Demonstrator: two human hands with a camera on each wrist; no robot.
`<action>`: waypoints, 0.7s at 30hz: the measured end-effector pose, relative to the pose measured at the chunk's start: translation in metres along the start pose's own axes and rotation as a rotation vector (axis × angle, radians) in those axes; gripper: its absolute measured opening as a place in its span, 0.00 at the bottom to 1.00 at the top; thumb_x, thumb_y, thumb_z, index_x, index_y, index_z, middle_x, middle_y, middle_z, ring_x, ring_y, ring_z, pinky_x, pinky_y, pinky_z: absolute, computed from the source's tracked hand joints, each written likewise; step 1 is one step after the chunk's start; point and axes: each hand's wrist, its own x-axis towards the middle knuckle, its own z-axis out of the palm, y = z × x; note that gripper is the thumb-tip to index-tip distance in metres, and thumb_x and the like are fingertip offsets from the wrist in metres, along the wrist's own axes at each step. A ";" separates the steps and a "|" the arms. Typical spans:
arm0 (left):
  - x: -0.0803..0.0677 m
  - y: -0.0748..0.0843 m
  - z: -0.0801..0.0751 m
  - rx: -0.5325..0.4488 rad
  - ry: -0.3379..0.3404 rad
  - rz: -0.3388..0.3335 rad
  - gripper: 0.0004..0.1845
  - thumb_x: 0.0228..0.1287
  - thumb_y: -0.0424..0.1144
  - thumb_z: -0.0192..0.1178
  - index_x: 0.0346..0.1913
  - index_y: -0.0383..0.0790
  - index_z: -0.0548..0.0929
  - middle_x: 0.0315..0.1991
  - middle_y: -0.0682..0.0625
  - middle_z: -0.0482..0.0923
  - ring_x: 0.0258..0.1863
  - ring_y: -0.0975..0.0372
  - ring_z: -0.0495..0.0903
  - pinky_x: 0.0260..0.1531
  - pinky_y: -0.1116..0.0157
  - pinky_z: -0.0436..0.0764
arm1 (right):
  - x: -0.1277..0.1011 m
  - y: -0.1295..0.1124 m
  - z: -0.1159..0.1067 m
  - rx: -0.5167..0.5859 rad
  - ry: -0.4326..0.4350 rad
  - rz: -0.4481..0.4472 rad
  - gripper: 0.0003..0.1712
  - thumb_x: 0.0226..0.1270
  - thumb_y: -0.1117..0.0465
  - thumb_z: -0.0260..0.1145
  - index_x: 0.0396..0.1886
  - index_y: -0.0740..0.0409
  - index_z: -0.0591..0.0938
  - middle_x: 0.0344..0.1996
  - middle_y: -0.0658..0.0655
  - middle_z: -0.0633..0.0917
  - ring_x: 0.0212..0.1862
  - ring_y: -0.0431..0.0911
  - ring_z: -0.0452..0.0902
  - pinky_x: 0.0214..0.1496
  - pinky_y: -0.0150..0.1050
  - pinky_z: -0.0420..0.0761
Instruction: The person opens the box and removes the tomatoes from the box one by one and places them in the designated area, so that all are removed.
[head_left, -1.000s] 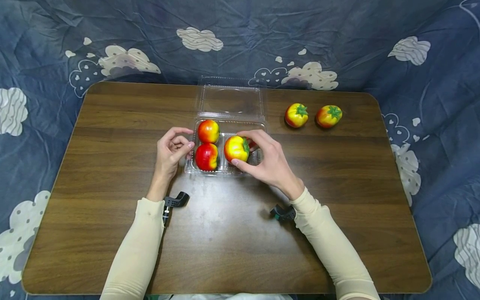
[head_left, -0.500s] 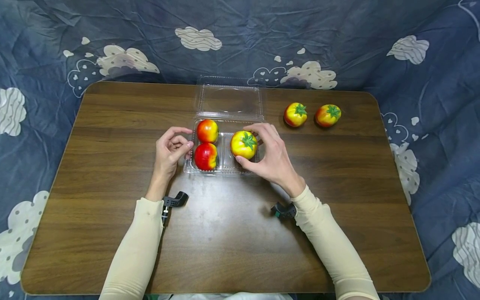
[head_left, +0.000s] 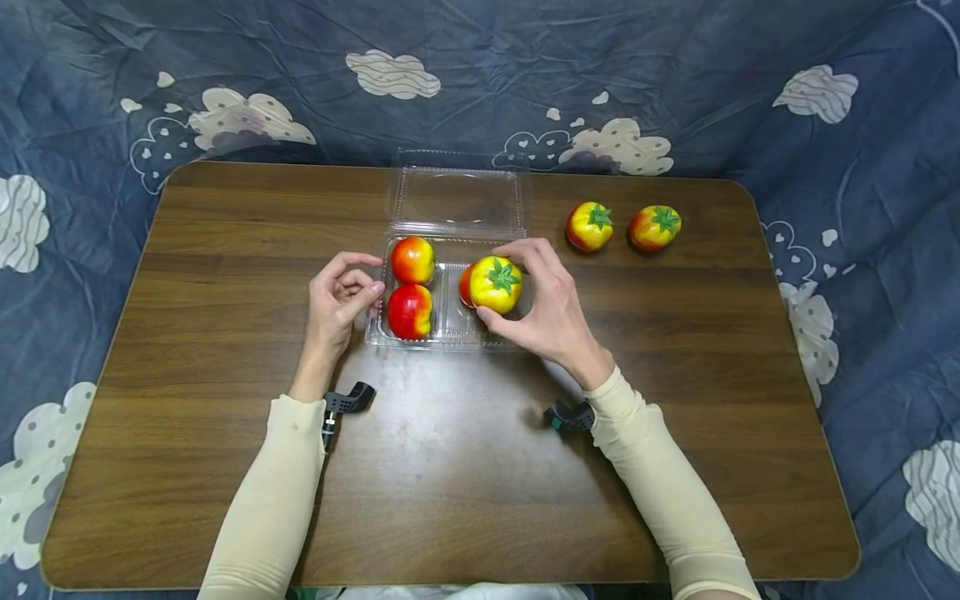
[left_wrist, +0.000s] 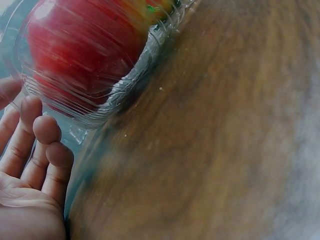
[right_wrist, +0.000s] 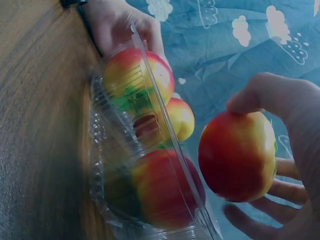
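Several red-and-yellow round fruits with green leafy tops are in view. One fruit point(head_left: 496, 284) is in my right hand point(head_left: 551, 308), gripped between thumb and fingers above the right half of an open clear plastic container point(head_left: 450, 342). Under it another fruit point(right_wrist: 167, 190) sits in the container, partly hidden in the head view. Two more, a far fruit point(head_left: 412, 260) and a near fruit point(head_left: 409, 312), fill the left half. My left hand point(head_left: 339, 304) holds the container's left rim, with its thumb over the edge and fingertips point(left_wrist: 46, 129) just below.
Two loose fruits, a left one point(head_left: 589, 227) and a right one point(head_left: 655, 228), lie at the back right of the wooden table point(head_left: 450, 483). The container's clear lid point(head_left: 459, 200) lies folded back towards the far edge. A blue cloud-print cloth point(head_left: 450, 50) hangs behind.
My right hand has moved slightly right with its fruit and turned it, so the green top faces up. The fruit beneath now shows at its left. The left hand stays at the rim.
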 end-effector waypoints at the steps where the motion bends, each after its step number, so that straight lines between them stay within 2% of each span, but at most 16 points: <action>1: 0.000 0.000 0.000 0.002 0.000 0.000 0.16 0.63 0.19 0.64 0.53 0.18 0.78 0.22 0.43 0.82 0.14 0.58 0.75 0.17 0.70 0.80 | 0.000 0.000 -0.001 0.004 0.001 0.011 0.39 0.51 0.48 0.81 0.62 0.57 0.81 0.58 0.54 0.80 0.60 0.47 0.76 0.59 0.44 0.81; 4: 0.000 0.000 0.000 0.001 0.000 -0.001 0.16 0.63 0.19 0.64 0.53 0.19 0.79 0.22 0.45 0.82 0.15 0.58 0.76 0.17 0.70 0.81 | 0.000 0.000 -0.002 0.000 0.004 0.046 0.43 0.51 0.48 0.82 0.66 0.57 0.77 0.60 0.54 0.79 0.60 0.46 0.76 0.55 0.44 0.84; 9: 0.000 0.000 -0.001 -0.002 0.001 -0.002 0.16 0.63 0.19 0.64 0.53 0.19 0.79 0.22 0.44 0.82 0.14 0.57 0.75 0.17 0.70 0.80 | 0.002 0.000 -0.005 -0.002 0.029 0.075 0.49 0.52 0.49 0.83 0.71 0.57 0.71 0.64 0.56 0.78 0.63 0.49 0.76 0.63 0.50 0.81; 15: 0.000 0.000 -0.002 -0.004 0.002 -0.004 0.16 0.63 0.19 0.64 0.53 0.18 0.78 0.22 0.36 0.78 0.14 0.57 0.75 0.16 0.68 0.81 | 0.004 0.005 -0.008 -0.006 0.053 0.078 0.47 0.54 0.50 0.82 0.71 0.56 0.71 0.65 0.55 0.78 0.64 0.49 0.76 0.70 0.51 0.77; 18: 0.000 0.000 -0.001 -0.002 0.001 -0.004 0.16 0.63 0.19 0.64 0.53 0.18 0.78 0.22 0.38 0.79 0.14 0.57 0.75 0.16 0.69 0.81 | 0.005 0.013 -0.012 -0.008 0.078 0.078 0.44 0.55 0.50 0.81 0.69 0.56 0.74 0.64 0.54 0.79 0.64 0.48 0.76 0.69 0.52 0.78; 21: 0.000 0.000 -0.001 0.005 -0.001 -0.005 0.16 0.63 0.20 0.64 0.53 0.18 0.78 0.22 0.41 0.80 0.15 0.57 0.75 0.17 0.70 0.81 | 0.005 0.026 -0.017 -0.024 0.118 0.086 0.41 0.56 0.50 0.81 0.68 0.54 0.76 0.63 0.54 0.79 0.62 0.47 0.76 0.66 0.48 0.79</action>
